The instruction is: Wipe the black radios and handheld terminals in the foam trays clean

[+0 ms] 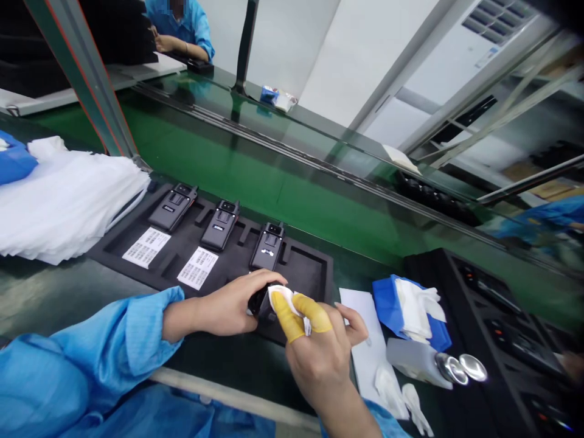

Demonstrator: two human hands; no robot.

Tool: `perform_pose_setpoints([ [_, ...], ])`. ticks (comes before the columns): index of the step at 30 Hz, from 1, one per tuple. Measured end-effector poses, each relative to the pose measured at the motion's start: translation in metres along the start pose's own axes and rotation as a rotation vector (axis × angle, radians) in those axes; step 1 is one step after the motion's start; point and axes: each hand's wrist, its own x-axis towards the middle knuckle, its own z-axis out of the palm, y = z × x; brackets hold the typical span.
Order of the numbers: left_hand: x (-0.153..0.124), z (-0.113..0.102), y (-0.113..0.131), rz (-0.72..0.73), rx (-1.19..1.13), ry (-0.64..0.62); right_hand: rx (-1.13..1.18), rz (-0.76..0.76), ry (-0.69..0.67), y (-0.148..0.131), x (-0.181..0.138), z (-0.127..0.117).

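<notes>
My left hand (223, 307) grips a black handheld device (259, 299), largely hidden by my fingers. With yellow finger cots on two fingers, my right hand (319, 353) pinches a white wipe (283, 293) and presses it against that device. Just beyond is a black foam tray (112, 258). In it lie three similar devices: one at the left (172, 208), one in the middle (220, 226) and one at the right (267, 246), closest to my hands. Two white label sheets with barcodes, a left one (146, 247) and a right one (198, 267), sit below the first two.
Stacked white sheets (68, 201) stand at left. To the right are a blue pack of wipes (385, 304), a bottle with a metal top (413, 360), crumpled wipes (387, 389) and another black tray (474, 365) holding devices. A co-worker (196, 30) sits beyond the green partition (274, 188).
</notes>
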Motion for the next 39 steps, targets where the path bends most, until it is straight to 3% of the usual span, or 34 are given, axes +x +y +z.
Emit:
perform_pose_setpoints([
  [16, 0.0013, -0.002, 0.0002, 0.005, 0.007, 0.002, -0.059, 0.015, -0.001, 0.0074, 0.0036, 0.0008],
  [21, 0.001, -0.002, 0.0011, 0.02, 0.005, -0.005, 0.023, -0.028, 0.03, 0.0025, 0.0053, 0.0006],
  [27, -0.0001, -0.0001, 0.0008, 0.013, 0.03, -0.008, -0.094, 0.031, -0.028, 0.0079, 0.002, -0.003],
  [33, -0.0007, 0.0009, 0.0, 0.046, 0.043, 0.001, 0.019, -0.039, 0.019, 0.0033, -0.0018, -0.0012],
  [39, -0.0004, 0.0005, 0.0027, 0.019, 0.051, -0.011, -0.061, 0.056, 0.011, 0.0078, -0.0027, -0.0014],
])
